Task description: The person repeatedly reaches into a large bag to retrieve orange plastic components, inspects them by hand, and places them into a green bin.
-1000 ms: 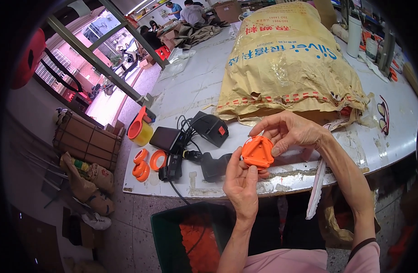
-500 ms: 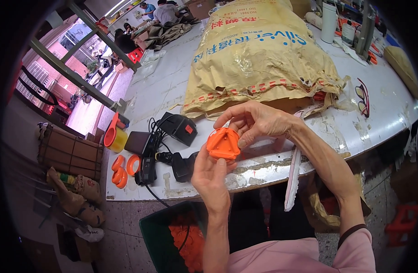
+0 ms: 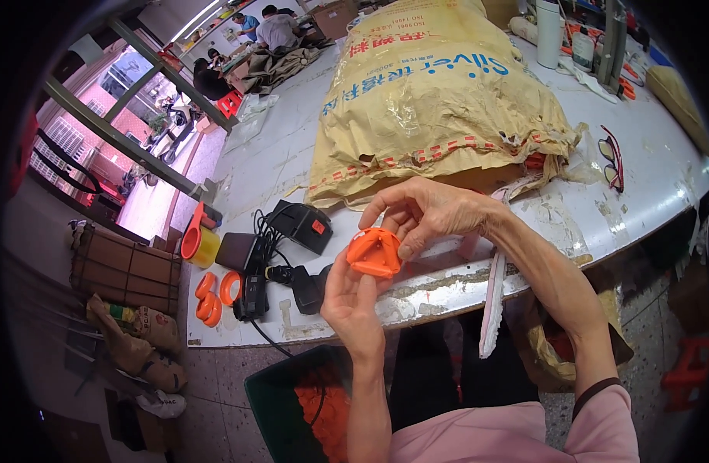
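Note:
Both hands hold an orange plastic part [image 3: 374,253] above the table's near edge. It is rounded, with a three-sided recess in the face turned toward me. My left hand [image 3: 351,302] grips it from below and the left, thumb against its lower edge. From the right, my right hand [image 3: 439,216] closes on its rim with thumb and bent fingers; some fingertips are hidden behind the part. Left of my hands lie a black charger block [image 3: 299,226] with cables and a black power adapter [image 3: 306,288].
A large yellow sack [image 3: 439,116] fills the table's middle. Several orange rings [image 3: 208,309] lie front left, near a yellow-and-orange cup [image 3: 200,241]. Glasses [image 3: 613,160] rest at right. A green bin [image 3: 265,397] of orange pieces stands below the edge. People sit far back.
The orange part has tilted in my fingers, so its recess shows at a different angle. Both hands keep their hold; the whole view has shifted slightly.

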`<state>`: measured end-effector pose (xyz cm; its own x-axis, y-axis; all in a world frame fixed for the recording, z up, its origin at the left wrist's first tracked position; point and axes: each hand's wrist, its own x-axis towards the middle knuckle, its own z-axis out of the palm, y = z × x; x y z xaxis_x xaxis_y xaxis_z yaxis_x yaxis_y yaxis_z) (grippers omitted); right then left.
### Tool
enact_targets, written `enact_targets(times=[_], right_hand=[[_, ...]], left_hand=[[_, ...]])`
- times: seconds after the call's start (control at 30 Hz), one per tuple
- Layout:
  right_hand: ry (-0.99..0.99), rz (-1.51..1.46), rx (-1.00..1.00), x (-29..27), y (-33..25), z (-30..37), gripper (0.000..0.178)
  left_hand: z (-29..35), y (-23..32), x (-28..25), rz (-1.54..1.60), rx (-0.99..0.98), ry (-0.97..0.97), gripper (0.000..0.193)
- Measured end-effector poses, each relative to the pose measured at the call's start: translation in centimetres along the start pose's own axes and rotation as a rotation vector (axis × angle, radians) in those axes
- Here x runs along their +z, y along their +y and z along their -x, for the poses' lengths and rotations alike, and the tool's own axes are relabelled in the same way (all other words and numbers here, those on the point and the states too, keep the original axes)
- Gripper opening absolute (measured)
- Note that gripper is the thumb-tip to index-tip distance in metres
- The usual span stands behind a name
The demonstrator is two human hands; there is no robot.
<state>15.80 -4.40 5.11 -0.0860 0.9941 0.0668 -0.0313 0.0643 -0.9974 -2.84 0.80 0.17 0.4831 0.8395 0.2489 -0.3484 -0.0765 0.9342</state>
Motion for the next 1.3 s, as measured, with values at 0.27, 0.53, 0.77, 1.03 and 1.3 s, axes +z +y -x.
enact_targets(times=[0.27, 0.53, 0.77, 1.03, 1.3], right_hand=[[-0.069, -0.073, 0.048, -0.2, 0.5, 0.0, 0.048], [-0.05, -0.072, 0.05, -0.3, 0.5, -0.1, 0.041], [-0.014, -0.072, 0.055, -0.2, 0.4, -0.1, 0.043], [0.089, 0.01, 0.025, -0.4, 0.8, 1.4, 0.044], [0.529, 0.127, -0.044, 0.8, -2.7, 20.0, 0.045]], left_hand=[[0.1, -0.1, -0.1, -0.062, 0.013, -0.015, 0.039], [0.2, -0.2, 0.1, -0.037, 0.034, 0.025, 0.04], [0.5, 0.1, -0.1, -0.074, 0.011, -0.009, 0.042], [0.8, -0.7, 0.0, -0.033, -0.008, -0.041, 0.043], [0.2, -0.4, -0.6, -0.17, 0.068, -0.086, 0.04]])
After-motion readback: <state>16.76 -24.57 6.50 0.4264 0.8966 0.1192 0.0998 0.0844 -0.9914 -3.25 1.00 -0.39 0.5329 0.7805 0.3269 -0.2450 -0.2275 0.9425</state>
